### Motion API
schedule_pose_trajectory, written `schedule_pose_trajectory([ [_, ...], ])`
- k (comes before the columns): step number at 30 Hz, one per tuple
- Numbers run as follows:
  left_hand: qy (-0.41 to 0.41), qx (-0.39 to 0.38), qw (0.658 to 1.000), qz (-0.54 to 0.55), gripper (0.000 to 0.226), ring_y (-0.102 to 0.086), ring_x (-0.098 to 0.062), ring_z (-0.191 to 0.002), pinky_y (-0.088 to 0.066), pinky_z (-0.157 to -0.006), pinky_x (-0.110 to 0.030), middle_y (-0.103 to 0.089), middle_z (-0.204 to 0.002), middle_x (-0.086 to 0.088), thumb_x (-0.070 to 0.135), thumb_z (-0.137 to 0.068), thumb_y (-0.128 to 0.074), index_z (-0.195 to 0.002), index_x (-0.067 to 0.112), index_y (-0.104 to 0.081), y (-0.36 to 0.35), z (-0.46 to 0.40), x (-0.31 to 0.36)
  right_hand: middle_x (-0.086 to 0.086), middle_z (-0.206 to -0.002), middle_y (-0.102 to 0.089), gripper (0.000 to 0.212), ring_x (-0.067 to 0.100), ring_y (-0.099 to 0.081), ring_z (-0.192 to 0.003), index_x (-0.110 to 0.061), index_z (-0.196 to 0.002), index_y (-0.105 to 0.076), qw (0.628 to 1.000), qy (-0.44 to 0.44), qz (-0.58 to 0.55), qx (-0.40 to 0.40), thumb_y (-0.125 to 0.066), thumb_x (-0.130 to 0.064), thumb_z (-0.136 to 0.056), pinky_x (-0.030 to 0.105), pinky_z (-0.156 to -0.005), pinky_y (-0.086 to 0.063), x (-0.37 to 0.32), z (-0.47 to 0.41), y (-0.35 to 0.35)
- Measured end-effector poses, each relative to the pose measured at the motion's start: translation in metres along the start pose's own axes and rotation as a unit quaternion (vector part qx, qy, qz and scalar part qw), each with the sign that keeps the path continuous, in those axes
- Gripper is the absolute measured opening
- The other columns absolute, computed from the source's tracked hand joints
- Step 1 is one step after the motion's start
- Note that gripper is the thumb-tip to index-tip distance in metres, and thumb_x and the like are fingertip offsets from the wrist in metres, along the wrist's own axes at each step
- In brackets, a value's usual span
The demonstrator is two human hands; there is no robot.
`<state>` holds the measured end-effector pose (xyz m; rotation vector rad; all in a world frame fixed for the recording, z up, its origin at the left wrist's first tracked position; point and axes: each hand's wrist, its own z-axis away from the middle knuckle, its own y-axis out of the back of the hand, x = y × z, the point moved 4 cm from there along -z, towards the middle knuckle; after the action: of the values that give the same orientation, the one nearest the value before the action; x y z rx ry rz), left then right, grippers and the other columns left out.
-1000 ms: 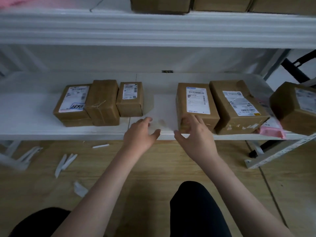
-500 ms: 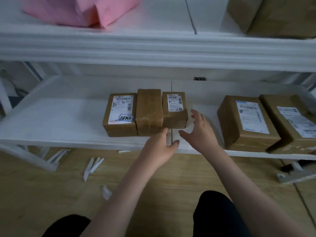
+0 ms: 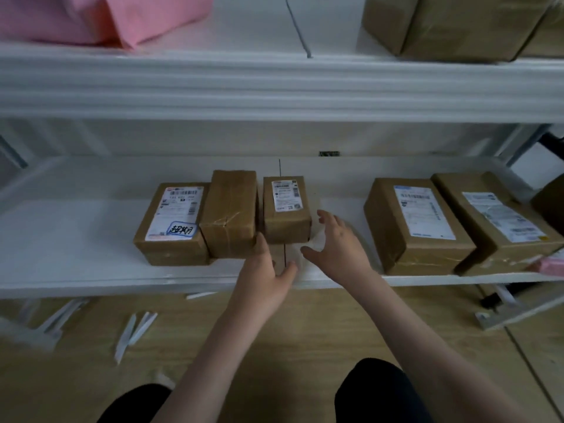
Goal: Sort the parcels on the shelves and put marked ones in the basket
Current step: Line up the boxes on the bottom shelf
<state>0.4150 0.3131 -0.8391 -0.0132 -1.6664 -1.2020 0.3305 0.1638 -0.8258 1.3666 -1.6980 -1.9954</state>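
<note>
Five brown parcels lie on the lower white shelf (image 3: 76,245). At the left is a parcel with a handwritten blue-edged sticker (image 3: 174,224), then a plain taped parcel (image 3: 229,213), then a small labelled parcel (image 3: 287,209). Two bigger labelled parcels (image 3: 418,227) (image 3: 500,221) sit at the right. My left hand (image 3: 265,270) is open at the front corner between the plain and small parcels. My right hand (image 3: 338,242) is open just right of the small parcel, fingers spread, holding nothing. No basket is in view.
The upper shelf (image 3: 274,87) carries a pink bag (image 3: 100,16) at the left and brown boxes (image 3: 451,22) at the right. White strips (image 3: 134,331) litter the wooden floor. A metal bracket (image 3: 512,312) lies at the lower right.
The view swung left from the right-hand parcels. Both hands left the big labelled parcel and reached toward the small parcel in the middle, the right hand now beside it.
</note>
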Motion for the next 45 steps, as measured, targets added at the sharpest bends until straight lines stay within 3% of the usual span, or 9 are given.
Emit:
schedule_pose_trajectory([
  [4,0.015,-0.001,1.0,-0.015,0.086,-0.06,-0.009,-0.098,-0.045,-0.07,-0.013,-0.061,-0.126,-0.004,0.048,-0.096,-0.057,-0.16,0.013,-0.011,0.0,-0.003,-0.006,0.002,-0.146,-0.044,0.087,0.023,-0.047,-0.131,-0.018,-0.153,-0.028,0.999,-0.017,-0.018,-0.026,-0.075,-0.041,-0.082,0.036,-0.099,-0.044,0.006,0.012,-0.008],
  [7,0.015,0.004,0.999,-0.033,0.093,-0.056,-0.027,-0.124,-0.053,-0.097,-0.037,-0.048,-0.145,-0.016,0.046,-0.096,-0.059,-0.161,0.012,-0.002,-0.001,-0.011,-0.007,0.004,-0.146,-0.045,0.087,0.025,-0.047,-0.131,-0.017,-0.152,-0.03,0.999,-0.015,-0.025,-0.037,-0.075,-0.04,-0.082,0.038,-0.099,-0.045,0.008,0.013,-0.009],
  [11,-0.013,0.042,0.999,-0.027,0.095,-0.064,-0.027,-0.11,-0.056,-0.093,-0.041,-0.055,-0.138,-0.013,0.044,-0.093,-0.063,-0.161,0.017,-0.003,0.006,-0.032,-0.006,0.004,-0.143,-0.049,0.082,0.025,-0.049,-0.127,-0.015,-0.15,-0.035,0.999,0.002,-0.039,-0.028,-0.075,-0.038,-0.082,0.034,-0.096,-0.044,0.004,0.004,-0.008],
  [18,-0.063,0.039,0.997,-0.027,0.049,-0.065,-0.015,-0.101,-0.049,-0.084,-0.024,-0.063,-0.127,0.002,0.037,-0.093,-0.066,-0.136,0.022,-0.048,0.019,-0.038,-0.001,0.003,-0.122,-0.061,0.062,0.024,-0.061,-0.108,-0.016,-0.132,-0.05,0.997,-0.012,-0.076,-0.023,-0.075,-0.039,-0.081,0.033,-0.08,-0.05,-0.011,0.001,-0.011],
  [23,-0.083,0.029,0.996,-0.031,0.046,-0.062,0.0,-0.082,-0.054,-0.076,-0.022,-0.062,-0.118,0.01,0.042,-0.093,-0.064,-0.133,0.028,-0.049,0.02,-0.009,-0.013,-0.005,-0.109,-0.064,0.05,0.016,-0.064,-0.095,-0.02,-0.12,-0.054,0.999,-0.007,-0.036,0.007,-0.072,-0.048,-0.082,0.033,-0.074,-0.052,-0.009,0.033,0.002],
  [26,-0.092,0.023,0.993,-0.071,0.043,-0.052,0.002,-0.071,-0.036,-0.059,-0.012,-0.053,-0.097,0.017,0.044,-0.092,-0.065,-0.128,0.028,-0.048,0.02,0.012,-0.015,-0.012,-0.101,-0.063,0.045,0.014,-0.064,-0.089,-0.026,-0.112,-0.054,1.0,-0.013,-0.01,0.011,-0.072,-0.051,-0.079,0.036,-0.073,-0.055,-0.002,0.051,0.01],
  [31,-0.103,0.02,0.99,-0.098,0.05,-0.049,-0.005,-0.073,-0.034,-0.058,-0.017,-0.047,-0.086,0.017,0.043,-0.092,-0.066,-0.136,0.028,-0.047,0.02,0.014,-0.009,-0.011,-0.117,-0.063,0.072,0.014,-0.064,-0.094,-0.032,-0.141,-0.039,1.0,-0.001,-0.005,-0.013,-0.073,-0.048,-0.079,0.037,-0.079,-0.055,-0.002,0.052,0.013],
  [35,-0.088,0.002,0.995,-0.036,0.042,-0.062,-0.005,-0.078,-0.046,-0.065,-0.018,-0.066,-0.099,0.014,0.04,-0.088,-0.072,-0.125,0.027,-0.056,0.022,-0.001,0.003,-0.001,-0.117,-0.066,0.073,0.02,-0.067,-0.095,-0.025,-0.145,-0.042,0.999,0.025,-0.03,0.028,-0.075,-0.039,-0.081,0.04,-0.081,-0.056,-0.011,0.045,0.023],
  [45,-0.189,0.186,0.964,-0.032,0.051,-0.059,-0.004,-0.08,-0.052,-0.063,-0.022,-0.063,-0.111,0.012,0.03,-0.089,-0.072,-0.135,0.022,-0.05,0.059,0.015,0.057,-0.016,-0.129,-0.058,0.067,0.006,-0.062,-0.102,-0.027,-0.14,-0.041,0.973,0.091,-0.115,0.18,-0.076,-0.03,-0.083,0.038,-0.084,-0.057,-0.037,0.062,0.088],
])
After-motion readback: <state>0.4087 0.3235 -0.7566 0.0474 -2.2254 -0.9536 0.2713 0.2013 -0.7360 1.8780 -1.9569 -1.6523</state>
